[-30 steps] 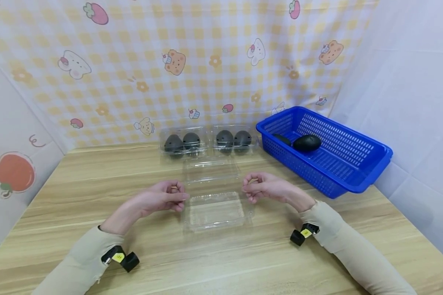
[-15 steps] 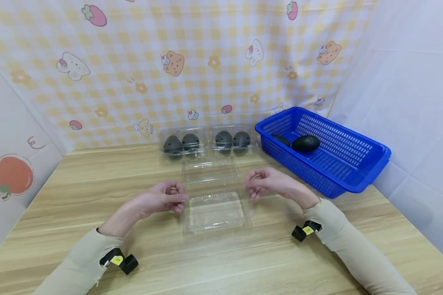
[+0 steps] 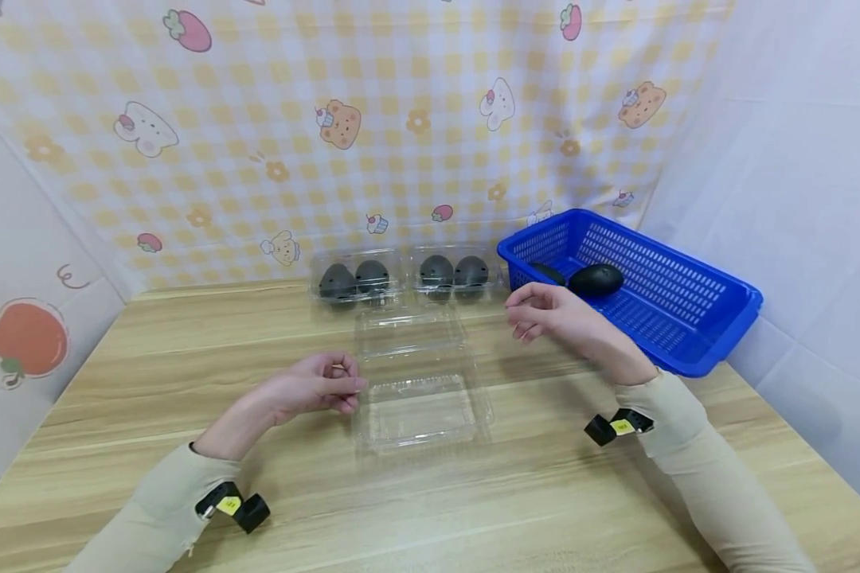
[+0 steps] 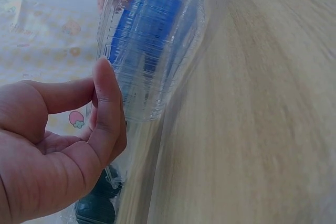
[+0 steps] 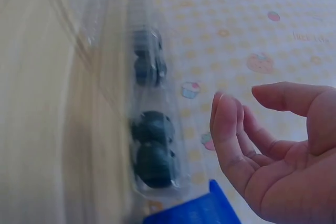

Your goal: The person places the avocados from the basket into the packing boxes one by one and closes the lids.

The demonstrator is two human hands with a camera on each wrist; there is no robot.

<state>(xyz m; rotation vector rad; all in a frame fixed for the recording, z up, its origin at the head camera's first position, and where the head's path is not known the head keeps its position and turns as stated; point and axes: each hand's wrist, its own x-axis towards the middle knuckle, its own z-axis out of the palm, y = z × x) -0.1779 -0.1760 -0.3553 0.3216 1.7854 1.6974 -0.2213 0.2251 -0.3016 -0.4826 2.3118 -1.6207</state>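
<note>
An open clear plastic clamshell box lies in mid-table in the head view, its lid folded back toward the wall. At its left side my left hand pinches the rim between thumb and forefinger, which the left wrist view shows close up. My right hand is apart from the box, in front of the blue basket, with fingers loosely bent. In the right wrist view a gap shows between thumb and fingertips, with nothing in it. Dark avocados lie inside the basket, one partly hidden behind its wall.
Two closed clear boxes stand side by side at the back; the left one holds a pair of dark avocados, and so does the right one. A checked cloth hangs behind the wooden table.
My right hand has left the clear box's right side and moved right and away from me, toward the basket. My left hand stays at the box's left rim.
</note>
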